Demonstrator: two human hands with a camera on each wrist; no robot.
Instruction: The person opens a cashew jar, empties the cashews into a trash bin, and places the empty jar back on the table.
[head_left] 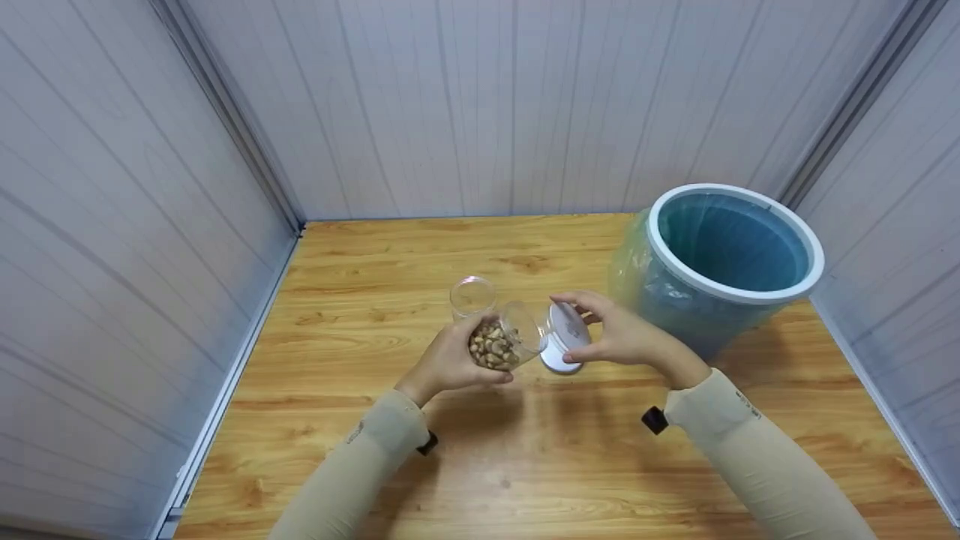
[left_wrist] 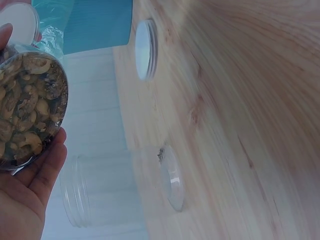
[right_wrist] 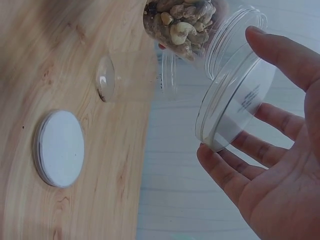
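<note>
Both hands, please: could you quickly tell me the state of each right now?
Left hand: closed, holding the jar of nuts.
Right hand: closed, holding a lid.

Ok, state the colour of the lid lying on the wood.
The lid is mainly white, clearest in the right wrist view.

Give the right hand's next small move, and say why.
Probably lower the held lid onto the wooden surface beside the other lid. It looks off the nut jar, which the left hand holds tilted, and a transparent, lidless jar stands nearby; the right hand would then be free to steady either jar.
</note>
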